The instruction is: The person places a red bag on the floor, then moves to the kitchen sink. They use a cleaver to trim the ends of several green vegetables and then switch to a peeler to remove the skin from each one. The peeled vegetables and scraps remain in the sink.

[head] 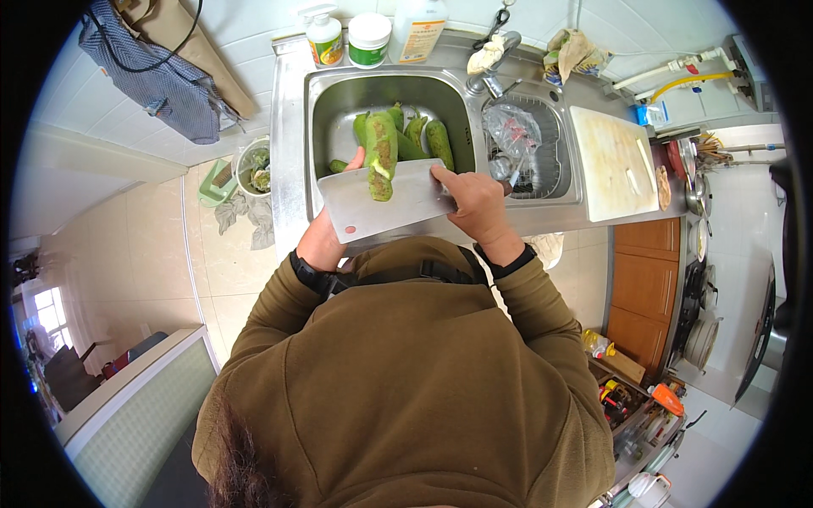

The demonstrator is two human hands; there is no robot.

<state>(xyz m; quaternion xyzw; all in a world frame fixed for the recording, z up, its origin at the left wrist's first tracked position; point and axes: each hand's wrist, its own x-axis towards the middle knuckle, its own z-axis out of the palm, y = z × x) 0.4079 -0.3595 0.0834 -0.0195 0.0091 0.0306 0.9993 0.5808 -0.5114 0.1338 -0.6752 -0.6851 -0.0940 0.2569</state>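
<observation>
My right hand [476,202] grips the handle end of a cleaver [387,204], its broad blade lying across the front of the left sink basin. A long green gourd-like vegetable [382,141] with brown patches stands out past the blade's upper edge, and a cut or peeled spot shows near its lower end. My left hand [327,235] is mostly hidden behind the blade, with fingertips showing beside the vegetable, which it appears to hold from beneath. Several more green vegetables [438,145] lie in the steel basin [330,95].
The right basin holds a wire basket with a plastic bag [511,127]. A faucet [492,82] rises between the basins. To the right lies a white cutting board [610,165]. Bottles and a tub [368,39] line the back. A waste bin [254,168] stands on the floor at left.
</observation>
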